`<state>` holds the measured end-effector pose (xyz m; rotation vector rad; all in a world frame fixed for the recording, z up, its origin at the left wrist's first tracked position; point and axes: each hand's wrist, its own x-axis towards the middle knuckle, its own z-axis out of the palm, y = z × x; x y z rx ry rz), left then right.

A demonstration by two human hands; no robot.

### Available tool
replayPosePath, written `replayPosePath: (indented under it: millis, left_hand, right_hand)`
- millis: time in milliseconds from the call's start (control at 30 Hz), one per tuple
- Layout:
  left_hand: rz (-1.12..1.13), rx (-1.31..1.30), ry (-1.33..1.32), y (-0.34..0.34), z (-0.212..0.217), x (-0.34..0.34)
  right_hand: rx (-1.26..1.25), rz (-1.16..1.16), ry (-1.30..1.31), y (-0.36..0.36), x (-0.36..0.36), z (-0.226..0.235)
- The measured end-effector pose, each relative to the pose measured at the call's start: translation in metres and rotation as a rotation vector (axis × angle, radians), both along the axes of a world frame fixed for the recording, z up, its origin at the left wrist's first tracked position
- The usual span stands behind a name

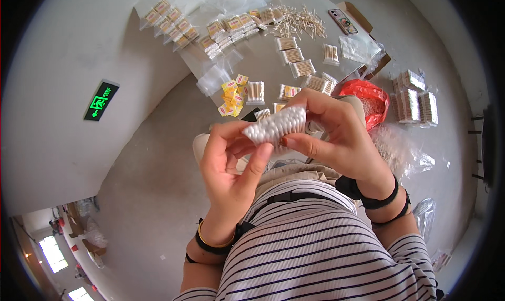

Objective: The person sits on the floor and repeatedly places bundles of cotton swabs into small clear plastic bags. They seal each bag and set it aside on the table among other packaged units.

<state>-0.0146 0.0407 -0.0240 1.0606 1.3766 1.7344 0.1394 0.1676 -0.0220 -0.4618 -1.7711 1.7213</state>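
Note:
Between my two hands, above my lap, is a bundle of cotton swabs (276, 126) with its white tips turned up. My left hand (229, 167) grips the left end with thumb and fingers. On the right end, my right hand (336, 135) pinches it, thumb in front and fingers behind. Whether a thin bag wraps the bundle I cannot tell. Just beyond my hands on the table lie small yellow cards (231, 97), a packet of swabs (255, 92) and another packet with a yellow card (289, 92).
Loose swabs (300, 22) are heaped at the table's far side, near a phone (342, 21). Carded packets (231, 24) stand in rows at the back left. A red bag (368, 98) sits to the right. Stacked swab bundles (413, 103) rest on the floor beyond it.

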Motion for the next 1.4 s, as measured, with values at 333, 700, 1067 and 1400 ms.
replayPosePath:
  millis: [333, 700, 1067, 1400]
  left_hand:
    - [0.018, 0.183, 0.682, -0.002, 0.014, -0.016]
    - [-0.049, 0.173, 0.711, -0.003, 0.023, -0.022]
    - [0.167, 0.164, -0.030, 0.006, -0.003, -0.017]
    - [0.097, 0.099, 0.065, 0.019, -0.006, -0.008]
  right_hand:
    - [0.489, 0.042, 0.022, 0.004, 0.007, 0.009]
    - [0.487, 0.101, 0.021, 0.005, 0.013, 0.007]
    - [-0.029, 0.030, 0.052, -0.002, -0.006, -0.027]
    - [0.099, -0.268, -0.055, -0.007, -0.016, -0.024]
